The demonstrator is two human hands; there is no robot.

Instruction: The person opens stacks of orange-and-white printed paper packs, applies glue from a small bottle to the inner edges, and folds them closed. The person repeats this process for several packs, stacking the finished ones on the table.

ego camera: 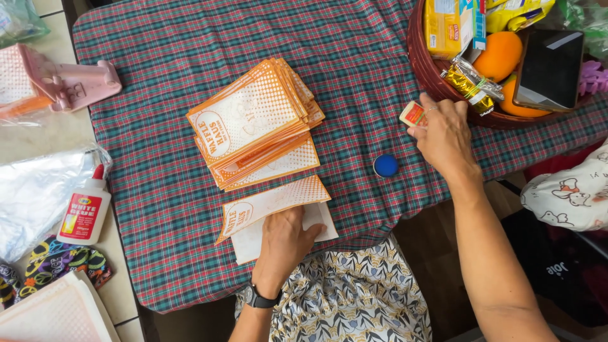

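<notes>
A single orange-and-white paper bag [272, 209] is being pressed flat onto the plaid tablecloth [164, 190] by the left hand [285, 244], palm down, fingers held together over the bag's white lower flap. The bag is lying at the near edge of the table, just in front of the person's lap, its printed upper part tilted slightly. A black watch [261, 297] is being worn on the left wrist.

A small glue stick [413, 114] with a red-and-white label is being pinched by the right hand [443, 136], thumb and forefinger closed on it, the other fingers curled loosely; a ring is being worn on one finger. The glue stick is being held just beside the rim of a dark red woven basket [430, 76]. A round blue cap [386, 166] is lying on the cloth, between the two hands, nearer the right one.

A fanned stack of matching bags [253, 123] is sitting mid-table, just beyond the single bag. In the basket, oranges [499, 56], snack packets and a dark phone [548, 68] are being kept. At left, off the cloth, a white glue bottle [85, 209] with a red tip and a pink plastic stand [69, 85] are lying.
</notes>
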